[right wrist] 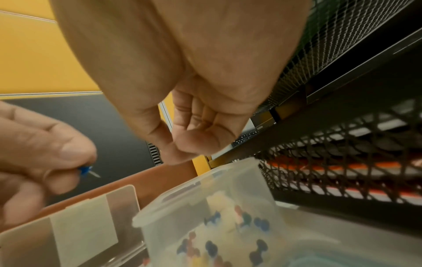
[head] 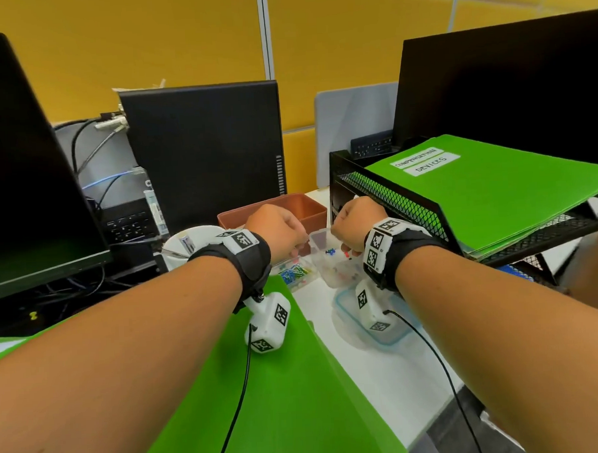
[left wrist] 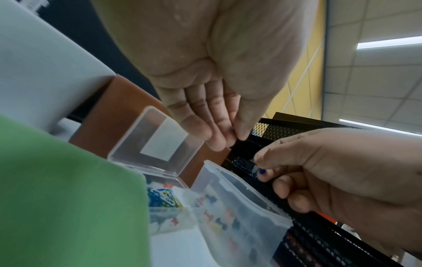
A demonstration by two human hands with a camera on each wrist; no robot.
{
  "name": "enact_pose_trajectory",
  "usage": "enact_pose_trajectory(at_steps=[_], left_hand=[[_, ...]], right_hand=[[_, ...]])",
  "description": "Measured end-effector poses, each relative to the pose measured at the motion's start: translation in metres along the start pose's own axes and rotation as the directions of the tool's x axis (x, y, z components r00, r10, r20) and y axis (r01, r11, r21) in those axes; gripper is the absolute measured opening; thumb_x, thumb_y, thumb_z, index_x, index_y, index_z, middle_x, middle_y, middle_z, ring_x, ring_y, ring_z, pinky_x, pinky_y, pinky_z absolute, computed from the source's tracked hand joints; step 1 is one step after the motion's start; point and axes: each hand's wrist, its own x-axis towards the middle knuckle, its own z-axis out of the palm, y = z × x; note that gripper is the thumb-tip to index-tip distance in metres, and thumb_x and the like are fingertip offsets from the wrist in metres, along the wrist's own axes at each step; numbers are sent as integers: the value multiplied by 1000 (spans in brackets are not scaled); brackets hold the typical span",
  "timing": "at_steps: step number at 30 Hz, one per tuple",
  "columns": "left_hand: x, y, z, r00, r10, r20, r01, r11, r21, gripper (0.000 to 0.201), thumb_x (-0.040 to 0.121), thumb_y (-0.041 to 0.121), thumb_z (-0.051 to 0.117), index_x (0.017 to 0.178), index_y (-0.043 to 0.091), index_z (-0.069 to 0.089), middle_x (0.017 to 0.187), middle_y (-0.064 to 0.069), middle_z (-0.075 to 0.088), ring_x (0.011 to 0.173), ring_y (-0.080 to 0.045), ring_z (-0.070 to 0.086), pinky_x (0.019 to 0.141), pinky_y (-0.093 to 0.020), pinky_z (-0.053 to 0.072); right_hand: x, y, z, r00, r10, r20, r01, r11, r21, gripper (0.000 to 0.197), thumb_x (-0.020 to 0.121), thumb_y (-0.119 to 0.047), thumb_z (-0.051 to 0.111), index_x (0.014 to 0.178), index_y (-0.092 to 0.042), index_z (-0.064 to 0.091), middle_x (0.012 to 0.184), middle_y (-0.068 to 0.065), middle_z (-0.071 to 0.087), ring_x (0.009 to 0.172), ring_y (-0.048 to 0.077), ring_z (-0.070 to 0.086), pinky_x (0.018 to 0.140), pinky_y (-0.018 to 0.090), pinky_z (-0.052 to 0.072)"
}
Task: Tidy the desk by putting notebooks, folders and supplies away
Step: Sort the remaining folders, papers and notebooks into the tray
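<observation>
While green folders already lie in the mesh rack at two o'clock, pins are still being sorted: the left hand pinches a blue pushpin above the clear tub at twelve o'clock, and the right hand pinches something small and blue beside it. Another green folder waits at six o'clock.

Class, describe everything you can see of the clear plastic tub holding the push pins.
The clear plastic tub is translucent, frosted and lidless, with a thickened rim. It sits tilted on the white desk beside the black mesh file tray and in front of the brown bin. Coloured push pins lie loose inside. Whether either hand touches it cannot be told.
</observation>
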Motion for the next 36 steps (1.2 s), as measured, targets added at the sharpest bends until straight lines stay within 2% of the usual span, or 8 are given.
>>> enact_pose_trajectory(at_steps=[4, 8, 14, 18, 22, 25, 31, 36], left_hand=[[9, 8, 14, 1000, 25, 8, -25, 1000, -17, 9, 90, 9, 71, 86, 11, 79, 72, -3, 76, 58, -10, 68, 57, -20, 57], [16, 10, 26, 998, 24, 55, -24, 1000, -5, 10, 89, 13, 73, 83, 17, 80, 73, 1, 76, 63, -11, 72, 69, -32, 64], [12, 6, 30, 996, 40, 77, -38, 999, -15, 24, 92, 12, 69, 113, 23, 73, 87, -2, 77, 69, -15, 75, 68, -31, 63], [5, 4, 16, 999, 17, 50, -14, 998, -58, 21, 91, 11, 69, 108, 21, 75, 90, -3, 77, 75, -20, 77, 75, -36, 64], [-9, -5, -13, 999, 30, 41, -29, 999, -24, 17, 90, 6, 68, 88, 21, 77, 82, 5, 76, 66, -15, 72, 54, -23, 57], [-22, -17, -41, 999, 0, 45, -2, 999, 40, 15, 90, 10, 67, 86, 21, 77, 78, 2, 77, 73, -21, 76, 64, -33, 63], [-65, -52, -114, 999, -32, 3, 31, 993, 116, 16, 91, 11, 63, 85, 16, 78, 82, -2, 79, 73, -21, 76, 66, -32, 59], [-116, -92, -190, 983, -113, -142, 136, 977, 167, 14, 91, 13, 64, 86, 10, 77, 82, -9, 78, 61, -19, 71, 53, -26, 55]], right_hand=[[6, 9, 7, 1000, 22, 10, -22, 998, -66, 10, 87, -18, 63, 92, -15, 70, 83, 11, 75, 83, 31, 76, 75, 44, 65], [4, 11, 7, 1000, 2, 6, -2, 994, -113, 16, 95, -21, 62, 103, -10, 71, 94, 13, 75, 91, 31, 74, 81, 43, 63], [0, 11, 4, 999, 10, 30, -5, 988, -155, 17, 95, -9, 60, 107, -9, 71, 98, 13, 74, 93, 31, 73, 84, 44, 62], [-5, 4, 0, 999, -3, 36, 10, 982, -188, 20, 93, -11, 60, 108, -11, 72, 100, 13, 74, 97, 32, 72, 85, 44, 62], [-17, -18, 0, 995, -83, 51, 92, 973, -213, 21, 96, -18, 57, 109, -9, 72, 103, 14, 73, 97, 33, 73, 84, 45, 63], [-30, -43, 9, 985, -140, 98, 160, 955, -249, 20, 98, -17, 55, 105, -8, 72, 99, 14, 74, 93, 33, 73, 84, 44, 63], [-70, -114, 41, 935, -301, 190, 339, 915, -219, 21, 96, -20, 57, 93, -12, 75, 91, 7, 74, 85, 27, 72, 82, 40, 63], [-112, -172, 75, 868, -384, 316, 438, 891, -121, 21, 96, -14, 54, 93, -9, 75, 91, 12, 78, 79, 31, 76, 68, 37, 64]])
